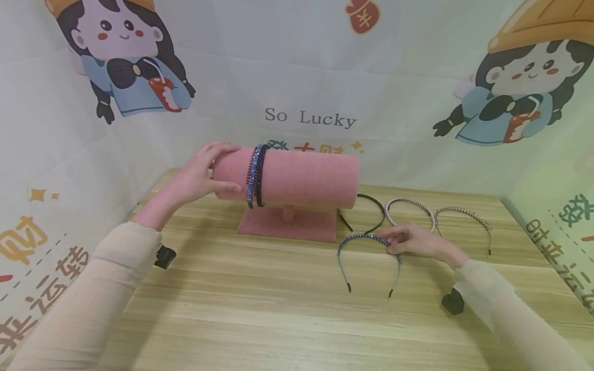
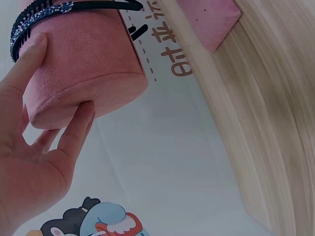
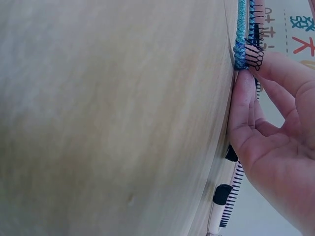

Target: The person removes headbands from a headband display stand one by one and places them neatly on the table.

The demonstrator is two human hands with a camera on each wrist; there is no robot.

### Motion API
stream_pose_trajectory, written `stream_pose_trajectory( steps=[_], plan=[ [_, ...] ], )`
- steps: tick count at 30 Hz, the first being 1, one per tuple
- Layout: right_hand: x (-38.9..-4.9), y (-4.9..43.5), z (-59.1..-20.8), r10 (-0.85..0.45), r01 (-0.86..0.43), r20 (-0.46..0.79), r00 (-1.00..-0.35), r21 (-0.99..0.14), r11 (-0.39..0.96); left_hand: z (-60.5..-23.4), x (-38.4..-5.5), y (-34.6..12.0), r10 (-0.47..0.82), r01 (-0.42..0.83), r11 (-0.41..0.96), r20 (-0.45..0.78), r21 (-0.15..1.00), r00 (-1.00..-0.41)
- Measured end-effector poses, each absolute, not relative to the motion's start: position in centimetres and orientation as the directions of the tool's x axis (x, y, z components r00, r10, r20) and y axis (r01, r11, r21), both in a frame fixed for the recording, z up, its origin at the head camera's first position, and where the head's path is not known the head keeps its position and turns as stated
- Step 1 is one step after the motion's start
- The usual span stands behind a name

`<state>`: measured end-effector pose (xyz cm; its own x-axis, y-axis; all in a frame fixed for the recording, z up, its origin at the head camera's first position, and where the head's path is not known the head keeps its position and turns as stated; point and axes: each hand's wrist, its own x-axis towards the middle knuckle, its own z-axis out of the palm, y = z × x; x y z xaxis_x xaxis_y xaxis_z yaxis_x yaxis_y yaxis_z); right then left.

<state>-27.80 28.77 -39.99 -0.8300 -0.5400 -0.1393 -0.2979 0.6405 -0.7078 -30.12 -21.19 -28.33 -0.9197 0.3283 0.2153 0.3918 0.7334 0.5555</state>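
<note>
A pink velvet headband stand [image 1: 311, 175] has a thick horizontal roll on a flat base [image 1: 287, 226]. My left hand [image 1: 199, 172] grips the roll's left end, thumb along the front and fingers at the end face [image 2: 98, 98]. Right by the thumb, a glittery blue headband [image 1: 252, 178] and a black headband [image 1: 261, 178] sit around the roll. To the right, my right hand [image 1: 417, 241] pinches a blue beaded headband [image 1: 359, 236] at its upper right side, between thumb and fingertips. Small looped teeth show on this headband [image 3: 239, 55] in the right wrist view.
Behind the right hand lie a black headband [image 1: 383, 214], a pale pink headband [image 1: 410, 201] and a brownish beaded headband [image 1: 464, 210]. Black clips [image 1: 164, 256] stand near each forearm. Printed cloth walls [image 1: 232, 62] enclose the wooden table [image 1: 260, 309] at the back and sides.
</note>
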Motion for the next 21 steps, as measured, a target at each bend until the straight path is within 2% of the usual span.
stream_pose_trajectory(
  steps=[9,21],
  plan=[
    [-27.89,28.69,-39.79,-0.541,-0.284,-0.161,-0.826,-0.710,0.645,-27.62,-30.45,-21.37,0.357,0.401,0.754,0.187,0.520,-0.915],
    [-27.87,28.65,-39.76,-0.555,-0.302,-0.156,-0.817,-0.705,0.642,-27.65,-30.37,-21.55,0.342,0.366,0.743,0.152,0.561,-0.927]
  ],
)
